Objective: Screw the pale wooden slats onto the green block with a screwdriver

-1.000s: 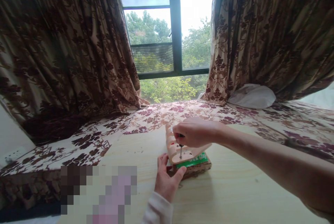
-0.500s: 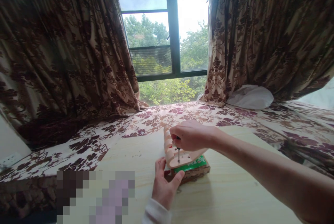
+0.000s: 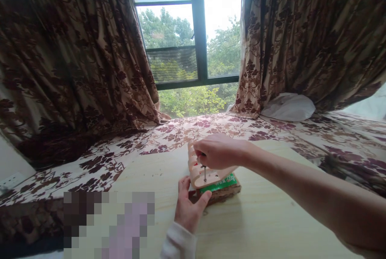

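A screwdriver (image 3: pixel 205 173) stands upright in my right hand (image 3: pixel 215 151), whose fingers are closed around its handle and hide most of it. The tip meets a screw hole near the front end of a pale wooden piece (image 3: pixel 197 181) with a scalloped left side. Another metal screw head shows to the right of the tip. Beneath the wooden piece lie a green printed packet (image 3: pixel 224 182) and a rough brown block (image 3: pixel 224 195). My left hand (image 3: pixel 189 206) grips the stack's near left corner, thumb along the front and fingers at the left side.
The stack rests on a pale wooden board (image 3: pixel 262 214) over a floral cloth (image 3: pixel 120 166). A white plastic bag (image 3: pixel 288 107) lies at the back right, beside the curtains (image 3: pixel 280 42). A window is ahead; a blurred patch covers the lower left.
The whole scene sits slightly higher in the view as the camera tilts. Both hands keep their places on the screwdriver and the stack, with little other visible movement.
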{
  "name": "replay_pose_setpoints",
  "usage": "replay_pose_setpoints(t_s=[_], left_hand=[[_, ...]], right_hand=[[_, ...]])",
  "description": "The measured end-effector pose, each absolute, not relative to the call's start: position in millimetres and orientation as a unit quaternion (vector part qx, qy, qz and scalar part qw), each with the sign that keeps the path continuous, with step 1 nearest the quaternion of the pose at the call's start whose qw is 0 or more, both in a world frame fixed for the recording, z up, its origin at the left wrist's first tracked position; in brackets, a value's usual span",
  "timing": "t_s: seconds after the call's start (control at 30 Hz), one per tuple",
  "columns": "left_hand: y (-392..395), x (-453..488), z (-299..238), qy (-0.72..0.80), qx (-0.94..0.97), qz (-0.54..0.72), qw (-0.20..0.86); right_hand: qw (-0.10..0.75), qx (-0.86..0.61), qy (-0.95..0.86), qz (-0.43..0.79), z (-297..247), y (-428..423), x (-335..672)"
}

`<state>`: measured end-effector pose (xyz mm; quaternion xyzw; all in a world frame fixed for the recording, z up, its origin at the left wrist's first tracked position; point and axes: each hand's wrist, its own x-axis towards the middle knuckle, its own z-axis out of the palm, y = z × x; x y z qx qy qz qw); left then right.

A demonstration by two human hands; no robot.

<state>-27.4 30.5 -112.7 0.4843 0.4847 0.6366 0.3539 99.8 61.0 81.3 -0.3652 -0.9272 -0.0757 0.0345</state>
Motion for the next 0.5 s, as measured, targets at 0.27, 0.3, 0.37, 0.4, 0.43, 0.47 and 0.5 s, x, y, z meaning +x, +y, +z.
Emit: replay_pose_setpoints(t_s=[0.27, 0.3, 0.37, 0.4, 0.43, 0.47, 0.5], left_hand=[[32.5, -29.3, -114.6, 0.477, 0.486, 0.645, 0.347], [32.4, -29.4, -114.5, 0.476, 0.487, 0.645, 0.346], [32.4, -29.3, -114.6, 0.476, 0.487, 0.645, 0.346], [32.5, -29.2, -114.8, 0.476, 0.487, 0.645, 0.346], [32.6, -29.0, -115.0, 0.476, 0.486, 0.645, 0.347], [32.9, -28.8, -115.3, 0.476, 0.486, 0.645, 0.348], [33.1, -28.6, -115.6, 0.475, 0.486, 0.645, 0.349]], right_hand=[[0.025, -0.355, -0.931, -0.077, 85.9, 58.0, 99.8], [0.022, -0.351, -0.933, -0.076, 87.3, 57.4, 100.4], [0.011, -0.342, -0.937, -0.071, 90.0, 56.1, 101.9], [0.005, -0.339, -0.938, -0.068, 90.8, 55.6, 102.7], [0.001, -0.336, -0.939, -0.067, 91.1, 55.2, 103.3], [-0.001, -0.334, -0.94, -0.069, 90.7, 54.9, 103.7], [0.0, -0.332, -0.94, -0.074, 89.8, 54.9, 104.0]])
